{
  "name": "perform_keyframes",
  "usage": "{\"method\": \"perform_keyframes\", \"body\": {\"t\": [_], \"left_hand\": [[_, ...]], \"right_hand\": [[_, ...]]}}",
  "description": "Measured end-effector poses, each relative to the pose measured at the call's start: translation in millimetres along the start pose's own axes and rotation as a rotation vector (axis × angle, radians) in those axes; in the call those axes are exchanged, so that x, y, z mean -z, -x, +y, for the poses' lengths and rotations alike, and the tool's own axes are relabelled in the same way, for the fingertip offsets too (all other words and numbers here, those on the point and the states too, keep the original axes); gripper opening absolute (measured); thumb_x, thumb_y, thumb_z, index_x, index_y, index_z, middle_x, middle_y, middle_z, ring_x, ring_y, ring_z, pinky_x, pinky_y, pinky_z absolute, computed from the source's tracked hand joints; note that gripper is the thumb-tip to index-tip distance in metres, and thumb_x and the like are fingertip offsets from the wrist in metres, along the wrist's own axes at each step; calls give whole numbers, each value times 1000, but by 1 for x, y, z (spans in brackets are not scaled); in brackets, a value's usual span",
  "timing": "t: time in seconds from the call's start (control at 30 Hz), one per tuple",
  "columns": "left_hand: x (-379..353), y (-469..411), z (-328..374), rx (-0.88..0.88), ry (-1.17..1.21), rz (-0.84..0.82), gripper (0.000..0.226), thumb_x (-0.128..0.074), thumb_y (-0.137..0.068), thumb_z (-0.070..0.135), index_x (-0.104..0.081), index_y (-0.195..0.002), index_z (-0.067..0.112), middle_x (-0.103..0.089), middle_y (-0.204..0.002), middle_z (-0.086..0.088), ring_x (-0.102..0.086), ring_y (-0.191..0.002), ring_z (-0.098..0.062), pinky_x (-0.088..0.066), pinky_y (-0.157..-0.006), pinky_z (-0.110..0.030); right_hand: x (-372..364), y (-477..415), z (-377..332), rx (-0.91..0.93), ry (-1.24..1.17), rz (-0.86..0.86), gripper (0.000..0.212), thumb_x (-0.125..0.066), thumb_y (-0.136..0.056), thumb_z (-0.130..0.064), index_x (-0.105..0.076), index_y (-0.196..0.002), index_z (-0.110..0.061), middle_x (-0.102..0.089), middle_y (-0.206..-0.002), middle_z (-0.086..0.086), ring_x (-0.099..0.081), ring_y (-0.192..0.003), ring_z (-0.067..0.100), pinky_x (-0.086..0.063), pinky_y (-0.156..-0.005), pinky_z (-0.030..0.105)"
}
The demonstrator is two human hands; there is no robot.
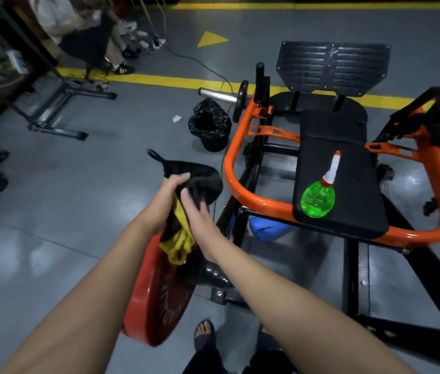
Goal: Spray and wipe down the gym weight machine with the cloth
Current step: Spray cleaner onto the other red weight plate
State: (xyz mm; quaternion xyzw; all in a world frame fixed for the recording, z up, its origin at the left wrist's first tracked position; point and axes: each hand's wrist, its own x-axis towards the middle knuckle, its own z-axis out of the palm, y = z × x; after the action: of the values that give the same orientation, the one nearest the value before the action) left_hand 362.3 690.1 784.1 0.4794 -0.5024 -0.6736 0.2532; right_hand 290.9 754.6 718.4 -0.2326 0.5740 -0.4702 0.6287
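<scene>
Gripping soft black-and-yellow cloth [203, 182] in left hand [170, 190], touched it with flat right hand [200, 221], nine o'clock from round green plastic bottle [318, 198].

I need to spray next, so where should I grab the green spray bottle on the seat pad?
Take the spray bottle probably round its white neck, just above the bulbous green body, reaching in from the near side: its orange tip points away from you, and the neck is its narrowest part.
</scene>
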Motion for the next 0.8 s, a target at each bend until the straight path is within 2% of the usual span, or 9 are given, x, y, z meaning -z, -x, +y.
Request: {"method": "perform_keyframes", "body": {"t": [0.03, 0.1, 0.2, 0.27, 0.33, 0.4, 0.63, 0.7, 0.8], "left_hand": [[3, 3, 3, 62, 137, -86, 35, -44, -104, 31, -66, -120, 9, -77, -110, -3, -71, -109, -17, -54, -92, -29], [20, 7, 1, 51, 79, -140, 46, -38, -104, 46, -69, -117, 15, -76, -116, 0, -69, -114, -13, -54, -94, -26], [63, 1, -27, -144, -754, 141, 70, -28, -97, 73, -72, -95, 19, -72, -109, -4, -60, -121, -30, -44, -106, -46], [81, 0, -56, -100, -1141, 290, 75, -19, -94, 70, -70, -118, 21, -63, -130, -11, -49, -131, -37, -35, -111, -49], [79, 12, -84, -7, -1321, 252, 69, -22, -98, 62, -49, -150, 26, -41, -157, -13, -37, -142, -37, -30, -115, -50], [76, 21, -104, -36, -1391, 280, 60, -20, -104, 54, -31, -160, 35, -28, -166, -10, -37, -142, -36, -32, -113, -50], [74, 20, -105, -44, -1335, 309, 55, -22, -107, 51, -20, -161, 41, -21, -168, -3, -33, -143, -29, -35, -112, -49], [76, 15, -106, -57, -1360, 305, 55, -21, -107, 52, -21, -161, 40, -21, -168, -3, -34, -142, -29, -35, -111, -49], [77, 10, -108, -25, -1370, 320, 56, -22, -107, 53, -23, -161, 38, -21, -168, -4, -34, -142, -29, -35, -111, -49]], "right_hand": [[-7, 1, -1, -9, -76, 58, 107, -49, -71, -96, -27, -160, -40, -39, -159, -13, -35, -147, 12, -27, -122, 37], [-15, 2, 3, 38, -129, 168, 86, -57, -87, -77, -30, -158, -37, -44, -158, -7, -43, -144, 16, -33, -120, 36], [-7, 5, 18, 0, 127, 274, 78, -53, -101, -56, -16, -164, -27, -33, -164, -3, -34, -150, 20, -27, -116, 28], [-5, 8, 35, -17, 292, 294, 83, -53, -102, -51, -8, -164, -20, -29, -167, 3, -32, -151, 22, -27, -114, 26], [-12, 11, 56, -46, 389, 238, 86, -54, -102, -49, -2, -162, -17, -32, -164, 9, -38, -147, 26, -31, -109, 26], [-24, 13, 71, -80, 433, 222, 81, -49, -102, -54, -3, -160, -21, -39, -160, 12, -44, -142, 31, -36, -106, 31], [-32, -44, 76, 8, 322, 461, 62, -28, -107, -56, -47, -152, -18, -48, -155, 10, -33, -149, 31, -22, -120, 35], [-27, -76, 72, -88, 325, 545, 60, -27, -107, -56, -48, -152, -21, -35, -162, 11, -24, -151, 34, -18, -122, 43], [-23, -101, 71, -113, 255, 528, 59, -28, -110, -50, -40, -156, -16, -17, -170, 6, -19, -156, 26, -16, -123, 36]]}}
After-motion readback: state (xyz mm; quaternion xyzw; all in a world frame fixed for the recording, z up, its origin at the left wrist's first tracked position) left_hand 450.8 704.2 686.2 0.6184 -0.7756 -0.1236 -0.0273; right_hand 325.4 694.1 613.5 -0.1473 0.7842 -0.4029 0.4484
